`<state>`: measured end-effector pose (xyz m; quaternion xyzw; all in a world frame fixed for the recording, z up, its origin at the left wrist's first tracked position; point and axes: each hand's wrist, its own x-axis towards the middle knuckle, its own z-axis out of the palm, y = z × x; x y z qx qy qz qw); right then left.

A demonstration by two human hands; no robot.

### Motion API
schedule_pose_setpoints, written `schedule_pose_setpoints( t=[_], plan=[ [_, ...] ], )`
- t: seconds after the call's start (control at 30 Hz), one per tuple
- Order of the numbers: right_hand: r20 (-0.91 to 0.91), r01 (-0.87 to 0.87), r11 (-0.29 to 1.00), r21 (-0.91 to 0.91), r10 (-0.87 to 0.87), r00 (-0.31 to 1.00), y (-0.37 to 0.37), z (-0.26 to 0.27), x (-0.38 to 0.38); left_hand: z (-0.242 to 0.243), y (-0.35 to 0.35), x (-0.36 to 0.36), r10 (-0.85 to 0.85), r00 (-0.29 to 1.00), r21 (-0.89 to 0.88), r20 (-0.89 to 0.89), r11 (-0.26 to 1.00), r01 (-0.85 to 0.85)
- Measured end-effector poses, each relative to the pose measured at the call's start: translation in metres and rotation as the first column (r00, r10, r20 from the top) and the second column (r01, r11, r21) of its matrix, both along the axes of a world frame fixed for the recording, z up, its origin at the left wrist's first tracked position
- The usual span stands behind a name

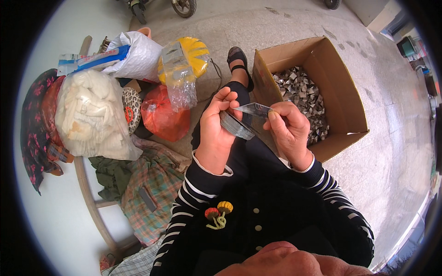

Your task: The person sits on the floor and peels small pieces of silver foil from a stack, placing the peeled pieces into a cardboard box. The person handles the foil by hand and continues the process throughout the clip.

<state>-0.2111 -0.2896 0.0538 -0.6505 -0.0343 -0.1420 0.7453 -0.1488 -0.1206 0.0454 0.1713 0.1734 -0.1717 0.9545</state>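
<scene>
In my left hand (218, 132) rests a stack of thin, flat clear pieces (236, 126), seen edge-on and held between palm and fingers. My right hand (290, 127) pinches one thin transparent piece (255, 109) with a pointed end between thumb and forefinger. That piece is lifted just above the stack, its pointed end near my left fingertips. Beyond my right hand stands an open cardboard box (340, 93). Many small, shiny, angular silver pieces (304, 93) lie heaped inside it. My right wrist is close to the box's near side.
At left are a clear bag of whitish material (95, 115), a red plastic bag (165, 115), a white woven sack (136, 57) and a yellow plastic-wrapped object (193, 57). Plaid cloth (152, 186) carrying a dark flat object (147, 199) drapes over a wooden frame (88, 193). Vehicle wheels (184, 7) stand beyond.
</scene>
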Motion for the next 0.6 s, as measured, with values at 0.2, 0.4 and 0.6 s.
schedule_pose_setpoints(
  t=[0.2,0.4,0.6],
  plan=[
    [-0.242,0.042,0.836,0.548,0.110,0.964,0.018,-0.002,0.019,0.001,0.005,0.001,-0.131,0.961,-0.089,0.244,0.984,0.156],
    [0.264,-0.040,0.923,-0.382,0.151,0.953,-0.020,0.019,0.023,0.019,0.000,-0.014,-0.272,0.868,0.302,0.415,0.941,0.151],
    [0.210,-0.192,0.889,-0.416,0.299,0.931,-0.022,0.023,0.031,0.029,0.000,-0.023,-0.276,0.886,0.674,0.373,0.736,-0.054]
  ],
)
